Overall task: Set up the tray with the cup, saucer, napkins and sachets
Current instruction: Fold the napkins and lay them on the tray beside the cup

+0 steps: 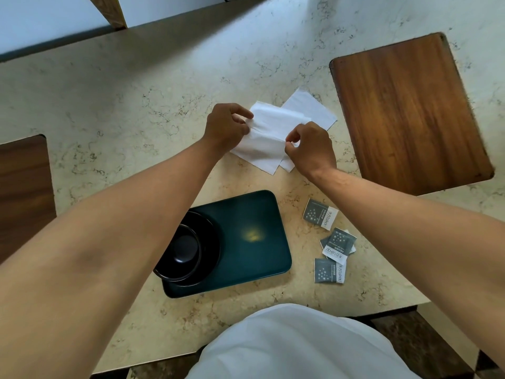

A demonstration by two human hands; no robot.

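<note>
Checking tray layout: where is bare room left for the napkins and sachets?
The tray's right part, beside the cup on its saucer, is bare. Counter left of the hands is free. Crowded: sachets right of the tray, napkins beyond it.

Marbled beige counter [136, 105], wooden board [410, 116] at right, another [24, 192] at left.

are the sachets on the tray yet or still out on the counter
Still out: the sachets lie on the counter, right of the tray, which holds only the cup and saucer.
</note>
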